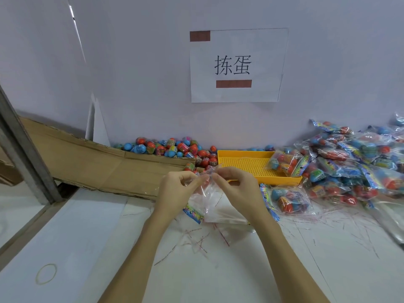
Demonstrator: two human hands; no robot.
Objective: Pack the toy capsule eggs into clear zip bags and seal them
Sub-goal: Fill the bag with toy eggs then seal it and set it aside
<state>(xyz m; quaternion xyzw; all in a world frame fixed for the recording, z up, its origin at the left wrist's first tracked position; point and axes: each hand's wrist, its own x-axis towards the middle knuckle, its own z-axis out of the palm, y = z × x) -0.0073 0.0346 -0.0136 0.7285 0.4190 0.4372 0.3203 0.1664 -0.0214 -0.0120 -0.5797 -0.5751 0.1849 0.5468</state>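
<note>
- The left hand [177, 189] pinches the top edge of a clear bag [215, 204] between thumb and curled fingers; the right hand [237, 186] pinches the same edge from the other side. The two pinches almost meet at the bag mouth.
- The bag hangs from these pinches just above the table [218, 270], with its lower part lying on the surface. It looks empty, so the person is probably pulling the mouth open to fill it; whether the zip is already apart cannot be told.
- Holding the mouth on both sides makes sense: thin film sticks to itself, and two grips let the fingers slide the layers apart.
- Under the bag a printed card [193, 214] shows at the left corner, maybe the header of another bag.
- The loose eggs [175, 148], red and blue, lie in a heap against the wall behind the hands, held in by a cardboard sheet [91, 162]. They are near enough to reach without the person moving the body.
- A yellow tray [244, 166] sits just right of the heap, with one filled bag [286, 162] on its right end.
- Another filled bag [288, 201] lies beside the right hand, and a big pile [358, 165] of finished ones covers the right side, so the work is well along.
- Thin red strips are scattered on the table, and a rubber band [46, 274] lies far left.
</note>
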